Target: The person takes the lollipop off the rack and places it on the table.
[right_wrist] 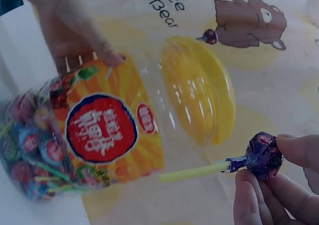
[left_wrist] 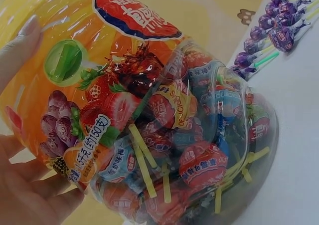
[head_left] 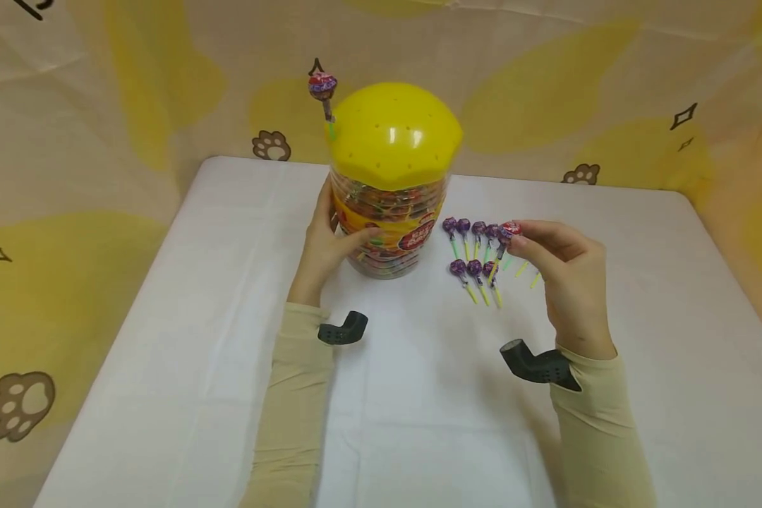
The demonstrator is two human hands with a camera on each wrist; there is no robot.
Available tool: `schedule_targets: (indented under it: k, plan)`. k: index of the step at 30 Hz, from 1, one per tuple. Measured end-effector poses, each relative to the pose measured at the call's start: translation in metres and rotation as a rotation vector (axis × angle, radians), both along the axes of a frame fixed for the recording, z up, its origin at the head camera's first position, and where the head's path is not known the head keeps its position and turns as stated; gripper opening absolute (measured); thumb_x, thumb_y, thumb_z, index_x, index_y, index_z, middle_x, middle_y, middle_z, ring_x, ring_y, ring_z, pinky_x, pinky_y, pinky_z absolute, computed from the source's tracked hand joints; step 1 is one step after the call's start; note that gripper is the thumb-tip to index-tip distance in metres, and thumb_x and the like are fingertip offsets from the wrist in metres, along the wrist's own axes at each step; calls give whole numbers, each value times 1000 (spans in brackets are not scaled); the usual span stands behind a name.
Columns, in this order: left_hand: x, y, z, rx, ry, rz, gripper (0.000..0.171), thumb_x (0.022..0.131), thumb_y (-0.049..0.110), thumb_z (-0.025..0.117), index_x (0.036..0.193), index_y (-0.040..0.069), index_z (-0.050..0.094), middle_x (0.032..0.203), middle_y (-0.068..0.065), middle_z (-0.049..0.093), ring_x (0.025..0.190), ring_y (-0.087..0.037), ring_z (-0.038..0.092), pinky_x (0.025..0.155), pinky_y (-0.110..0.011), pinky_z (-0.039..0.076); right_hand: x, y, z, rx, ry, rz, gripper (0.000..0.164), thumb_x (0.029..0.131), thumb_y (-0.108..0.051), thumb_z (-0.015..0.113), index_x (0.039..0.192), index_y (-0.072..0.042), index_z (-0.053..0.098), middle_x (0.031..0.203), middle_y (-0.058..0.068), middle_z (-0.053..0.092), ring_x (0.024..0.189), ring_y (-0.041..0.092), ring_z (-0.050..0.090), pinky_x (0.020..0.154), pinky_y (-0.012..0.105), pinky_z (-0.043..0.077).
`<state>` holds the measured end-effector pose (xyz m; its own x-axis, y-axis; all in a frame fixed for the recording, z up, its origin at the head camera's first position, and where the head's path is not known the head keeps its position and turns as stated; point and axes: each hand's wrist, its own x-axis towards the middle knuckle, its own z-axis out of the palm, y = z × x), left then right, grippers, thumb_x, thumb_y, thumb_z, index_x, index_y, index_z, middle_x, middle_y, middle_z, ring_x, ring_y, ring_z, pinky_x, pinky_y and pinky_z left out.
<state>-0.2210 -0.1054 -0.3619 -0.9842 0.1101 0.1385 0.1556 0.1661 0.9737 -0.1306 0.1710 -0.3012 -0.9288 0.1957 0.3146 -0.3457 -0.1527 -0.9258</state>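
My left hand (head_left: 327, 243) grips the side of a clear candy jar (head_left: 390, 233), thumb across its orange label and fingers round its left side. The jar stands upright under a domed yellow lid (head_left: 394, 134) and holds many wrapped lollipops. One lollipop (head_left: 322, 88) pokes up at the lid's left edge, head upward. To the right of the jar, my right hand (head_left: 568, 271) pinches a purple-wrapped lollipop (right_wrist: 264, 155) by its head, its pale yellow stick pointing toward the jar in the right wrist view. That lollipop hangs above others on the table.
Purple lollipops (head_left: 475, 268) lie in two rows on the white table (head_left: 406, 395), right of the jar; my right hand partly covers them. A patterned yellow and cream cloth (head_left: 533, 92) rises behind the table. Black curved camera mounts (head_left: 536, 363) stick out from both wrists.
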Motion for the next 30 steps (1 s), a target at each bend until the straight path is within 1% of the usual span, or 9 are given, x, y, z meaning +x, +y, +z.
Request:
schedule_targets:
  k: [3,7,10,12,18,19,25,28,30]
  plan:
    - [3,1,4,1,-11,-1,99,80,16,77,153,22,10,156,1,19,141,-18,20,115,-35,19,2,16,-9,18,-37,-2,13,81,10,66,94,14,67,86,12,70,71,18,65,72,25,56]
    - [14,4,22,6,-23,-15,96,81,9,74,152,14,9,156,-6,18,141,-24,20,115,-37,19,2,33,-20,35,-82,-24,13,82,8,67,93,13,68,82,10,70,69,17,65,70,23,56]
    - [19,6,30,12,-29,-22,96,81,9,73,152,12,9,156,-8,17,141,-25,19,115,-37,19,1,42,-29,32,-134,-46,9,82,6,68,90,10,70,79,9,70,66,16,66,69,23,56]
    - [17,5,27,11,-32,-19,97,81,10,74,152,14,9,156,-7,17,142,-23,19,115,-36,18,-1,46,-36,29,-175,-53,7,82,5,68,88,7,71,79,8,70,66,16,67,69,23,57]
    - [2,-1,3,5,-11,-2,98,81,15,76,153,21,10,155,2,19,141,-16,19,115,-34,19,-8,56,-56,67,-280,-56,8,84,4,67,86,0,73,81,3,70,71,13,67,71,21,56]
    - [2,-1,2,6,-6,-1,98,81,15,76,153,22,10,155,3,19,141,-16,19,115,-34,19,-9,58,-59,86,-299,-55,8,84,3,67,86,-1,74,81,2,70,72,12,67,71,21,56]
    - [0,0,0,16,2,1,99,79,15,77,152,24,10,155,4,19,141,-16,19,115,-33,19,-18,67,-78,227,-412,-50,6,85,-6,70,88,-6,74,81,-4,69,71,11,67,70,17,55]
    - [-1,1,1,21,1,0,100,79,13,77,152,23,10,155,4,19,141,-16,19,115,-33,19,-22,70,-87,272,-441,-57,6,84,-7,71,89,-7,75,81,-5,69,70,11,67,69,18,55]
    - [-1,1,1,21,0,0,100,78,12,78,152,23,10,155,3,19,141,-16,19,115,-33,19,-24,71,-93,279,-460,-70,7,83,-8,72,89,-6,75,81,-5,69,70,9,66,68,18,55]
